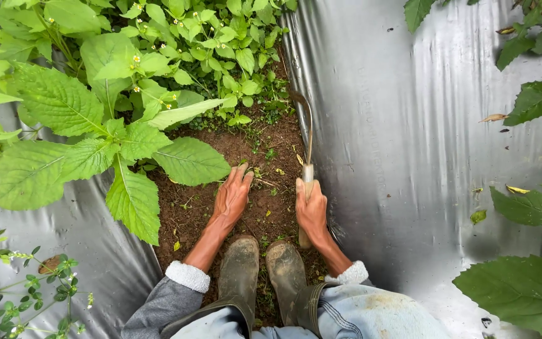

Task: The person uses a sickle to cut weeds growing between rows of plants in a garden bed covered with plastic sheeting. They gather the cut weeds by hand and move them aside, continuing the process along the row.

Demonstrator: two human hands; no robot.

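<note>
A hand sickle [308, 135], with a curved metal blade and a pale wooden handle, is gripped in the right hand [312, 211]; the fingers are wrapped tightly around the handle, and the blade is pointed away from the body over the bare soil [265, 207]. The left hand [231, 198] is laid flat on the soil with its fingers spread loosely, nothing being held; its fingertips are placed just beside a large green leaf [191, 161]. A narrow strip of brown earth is enclosed like a trough between two sheets of silver plastic mulch [409, 125], and small weeds [239, 94] with tiny yellow-white flowers are contained in its far end. Two muddy rubber boots [265, 267] are set on the soil between the forearms.
</note>
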